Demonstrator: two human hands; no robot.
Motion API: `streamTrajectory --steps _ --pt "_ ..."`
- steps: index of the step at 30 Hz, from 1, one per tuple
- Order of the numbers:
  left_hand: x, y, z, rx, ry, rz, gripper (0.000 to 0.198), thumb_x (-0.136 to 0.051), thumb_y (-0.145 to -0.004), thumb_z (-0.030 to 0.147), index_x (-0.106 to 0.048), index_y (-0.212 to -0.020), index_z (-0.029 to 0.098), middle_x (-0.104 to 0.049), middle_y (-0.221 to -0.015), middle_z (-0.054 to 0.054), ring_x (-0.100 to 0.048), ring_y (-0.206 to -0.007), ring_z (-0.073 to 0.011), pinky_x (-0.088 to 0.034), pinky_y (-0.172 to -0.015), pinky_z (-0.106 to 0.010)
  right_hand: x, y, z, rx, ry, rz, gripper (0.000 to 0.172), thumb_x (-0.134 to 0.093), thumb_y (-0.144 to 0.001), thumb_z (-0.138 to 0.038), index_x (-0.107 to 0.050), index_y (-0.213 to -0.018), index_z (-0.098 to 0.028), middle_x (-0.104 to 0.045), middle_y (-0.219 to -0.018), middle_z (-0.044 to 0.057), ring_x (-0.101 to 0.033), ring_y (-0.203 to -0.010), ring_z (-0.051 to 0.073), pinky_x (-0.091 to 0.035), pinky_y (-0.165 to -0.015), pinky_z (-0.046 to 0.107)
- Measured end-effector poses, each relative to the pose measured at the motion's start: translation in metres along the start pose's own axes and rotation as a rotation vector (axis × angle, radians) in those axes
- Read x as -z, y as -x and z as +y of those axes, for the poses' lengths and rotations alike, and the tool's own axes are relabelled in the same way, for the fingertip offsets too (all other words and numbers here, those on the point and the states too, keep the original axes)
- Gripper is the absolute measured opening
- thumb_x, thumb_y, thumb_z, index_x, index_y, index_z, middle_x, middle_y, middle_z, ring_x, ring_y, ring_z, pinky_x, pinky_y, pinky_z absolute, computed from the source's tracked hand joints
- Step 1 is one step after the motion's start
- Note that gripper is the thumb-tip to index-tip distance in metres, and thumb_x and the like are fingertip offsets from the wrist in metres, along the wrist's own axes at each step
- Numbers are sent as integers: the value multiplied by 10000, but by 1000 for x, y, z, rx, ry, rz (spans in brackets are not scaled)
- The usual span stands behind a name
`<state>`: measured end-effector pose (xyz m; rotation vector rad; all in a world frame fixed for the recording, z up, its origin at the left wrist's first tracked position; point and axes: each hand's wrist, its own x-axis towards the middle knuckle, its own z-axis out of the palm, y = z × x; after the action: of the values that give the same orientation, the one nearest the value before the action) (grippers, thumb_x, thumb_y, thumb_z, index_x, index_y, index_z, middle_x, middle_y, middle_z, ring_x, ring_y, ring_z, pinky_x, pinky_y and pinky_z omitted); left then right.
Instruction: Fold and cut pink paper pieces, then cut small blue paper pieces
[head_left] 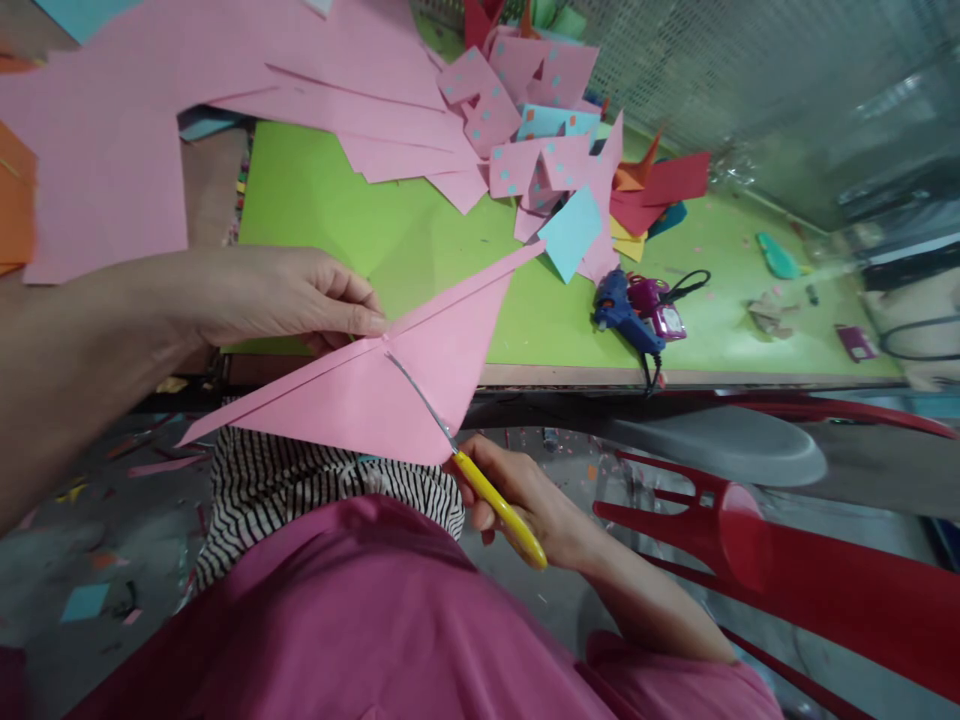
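Observation:
My left hand (289, 295) pinches the top fold of a folded pink paper sheet (360, 390), held in the air over my lap in front of the table. My right hand (517, 495) is closed round the yellow handles of a pair of scissors (465, 450). The metal blades lie across the pink sheet, reaching up to the point where my left fingers grip it. The sheet forms a long triangle, with one tip pointing up right toward the paper pile.
A green-topped table (345, 220) carries a pile of pink dotted, blue and red paper pieces (540, 130). A blue and pink glue gun (637, 310) lies near its front edge. A red plastic chair (787, 560) stands at my right. Paper scraps litter the floor.

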<state>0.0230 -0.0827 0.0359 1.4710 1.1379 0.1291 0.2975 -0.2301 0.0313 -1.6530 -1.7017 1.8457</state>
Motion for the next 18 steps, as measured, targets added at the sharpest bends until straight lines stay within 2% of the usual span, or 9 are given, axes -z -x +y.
streamTrajectory --steps 6,13,18 --pt "-2 0 0 -1 21 9 374 -677 -702 579 -759 -835 240 -666 -769 -6 -665 -844 -223 -546 -793 -331 -1 -1 -1 -16 -107 -34 291 -676 -897 -466 -508 -900 -230 -604 -678 -55 -555 -556 95 -503 -557 221" --pt "-5 5 10 60 43 61 297 -663 -781 502 -740 -849 223 -645 -765 -3 -652 -873 -223 -511 -808 -327 2 -1 -2 -4 -132 -48 515 -702 -833 -703 -518 -908 -228 -593 -657 -60 -549 -562 99 -503 -582 237" --pt "-5 7 12 -2 141 36 255 -719 -795 435 -670 -799 185 -632 -762 15 -554 -752 -136 -461 -772 -293 1 0 4 -3 -180 -15 524 -704 -830 -711 -546 -902 -216 -622 -769 -22 -514 -617 100 -494 -573 240"
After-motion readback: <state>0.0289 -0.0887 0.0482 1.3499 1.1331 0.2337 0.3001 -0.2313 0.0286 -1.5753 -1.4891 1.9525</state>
